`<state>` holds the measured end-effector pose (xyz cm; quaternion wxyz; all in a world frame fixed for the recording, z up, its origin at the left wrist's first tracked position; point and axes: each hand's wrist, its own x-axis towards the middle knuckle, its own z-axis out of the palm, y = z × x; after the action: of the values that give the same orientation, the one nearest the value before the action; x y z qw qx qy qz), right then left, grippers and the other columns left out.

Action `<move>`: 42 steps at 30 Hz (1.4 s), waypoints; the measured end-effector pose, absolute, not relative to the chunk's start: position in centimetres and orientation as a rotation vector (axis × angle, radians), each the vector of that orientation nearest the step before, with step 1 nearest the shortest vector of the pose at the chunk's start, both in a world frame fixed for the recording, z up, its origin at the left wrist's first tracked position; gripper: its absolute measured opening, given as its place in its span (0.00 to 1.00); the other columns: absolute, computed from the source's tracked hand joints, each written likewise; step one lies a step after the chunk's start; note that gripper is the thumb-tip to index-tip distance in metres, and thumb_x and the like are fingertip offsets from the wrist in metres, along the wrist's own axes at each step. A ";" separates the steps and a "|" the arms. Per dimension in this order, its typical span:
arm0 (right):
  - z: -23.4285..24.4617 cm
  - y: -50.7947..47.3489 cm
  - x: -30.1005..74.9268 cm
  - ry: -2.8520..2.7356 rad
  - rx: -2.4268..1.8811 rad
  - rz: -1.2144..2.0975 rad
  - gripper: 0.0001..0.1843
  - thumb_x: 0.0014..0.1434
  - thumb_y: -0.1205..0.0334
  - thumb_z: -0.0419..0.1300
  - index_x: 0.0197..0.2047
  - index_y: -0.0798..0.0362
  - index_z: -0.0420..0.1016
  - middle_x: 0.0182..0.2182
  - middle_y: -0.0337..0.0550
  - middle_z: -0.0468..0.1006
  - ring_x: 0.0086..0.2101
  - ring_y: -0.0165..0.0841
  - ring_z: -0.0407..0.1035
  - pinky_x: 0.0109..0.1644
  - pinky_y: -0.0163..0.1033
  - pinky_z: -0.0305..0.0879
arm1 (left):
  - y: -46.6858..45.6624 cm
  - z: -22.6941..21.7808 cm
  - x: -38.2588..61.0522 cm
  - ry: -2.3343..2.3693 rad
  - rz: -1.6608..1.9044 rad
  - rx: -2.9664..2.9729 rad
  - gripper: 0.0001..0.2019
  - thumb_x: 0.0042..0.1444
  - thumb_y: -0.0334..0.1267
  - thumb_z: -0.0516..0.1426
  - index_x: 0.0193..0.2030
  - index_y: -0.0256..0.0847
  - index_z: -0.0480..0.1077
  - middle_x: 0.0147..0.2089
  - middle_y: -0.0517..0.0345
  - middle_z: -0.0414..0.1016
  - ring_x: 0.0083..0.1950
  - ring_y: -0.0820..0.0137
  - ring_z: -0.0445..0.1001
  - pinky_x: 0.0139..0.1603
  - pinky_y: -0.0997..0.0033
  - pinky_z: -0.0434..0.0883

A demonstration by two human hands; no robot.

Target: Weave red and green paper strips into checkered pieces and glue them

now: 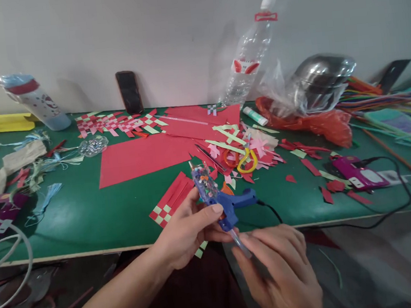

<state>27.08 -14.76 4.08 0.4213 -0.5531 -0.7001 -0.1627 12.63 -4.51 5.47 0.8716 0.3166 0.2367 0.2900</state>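
Observation:
My left hand (194, 221) is wrapped round the body of a blue hot glue gun (229, 203), thumb across its side. The gun's nozzle points up and away, and its handle sticks out to the right with a black cord. Bits of coloured decoration cover the barrel. From its rear end a clear glue stick (241, 245) juts toward me, pinched between the thumb and fingers of my right hand (279, 268). Just beyond my left hand lies a red paper piece with a woven red and pale green checked end (162, 213).
Red paper sheets (143, 155), yellow-handled scissors (246, 161) and paper scraps lie behind the gun. A phone (129, 92), a tumbler (38, 103) and a plastic bottle (246, 56) lean on the wall. A purple power strip (354, 172) sits right, a metal container (322, 80) behind it.

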 end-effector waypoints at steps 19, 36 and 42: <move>4.1 -15.6 26.3 -1.567 -1.381 -0.413 0.13 0.54 0.80 0.63 0.39 0.57 0.74 0.24 0.38 0.75 0.25 0.29 0.71 0.34 0.40 0.70 | -5.2 4.6 14.0 0.349 0.512 0.537 0.18 0.60 0.47 0.62 0.52 0.44 0.64 0.36 0.59 0.77 0.38 0.65 0.83 0.39 0.70 0.79; 3.2 -16.1 26.5 -1.509 -1.418 -0.151 0.11 0.56 0.75 0.60 0.42 0.54 0.72 0.29 0.40 0.75 0.30 0.31 0.72 0.34 0.37 0.69 | -5.2 4.3 14.0 0.326 0.508 0.583 0.18 0.60 0.48 0.62 0.52 0.44 0.65 0.37 0.58 0.77 0.37 0.66 0.82 0.40 0.68 0.78; 3.1 -16.6 26.8 -1.535 -1.561 0.146 0.10 0.65 0.60 0.50 0.32 0.50 0.65 0.21 0.34 0.67 0.21 0.27 0.63 0.25 0.34 0.61 | -5.7 3.5 13.8 0.415 0.546 0.680 0.20 0.61 0.48 0.60 0.56 0.41 0.65 0.41 0.53 0.78 0.38 0.69 0.79 0.43 0.69 0.75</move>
<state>26.77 -16.63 3.08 0.4564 -0.6331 -0.6224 0.0591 13.75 -5.71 3.45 0.8856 0.3270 0.1996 0.2625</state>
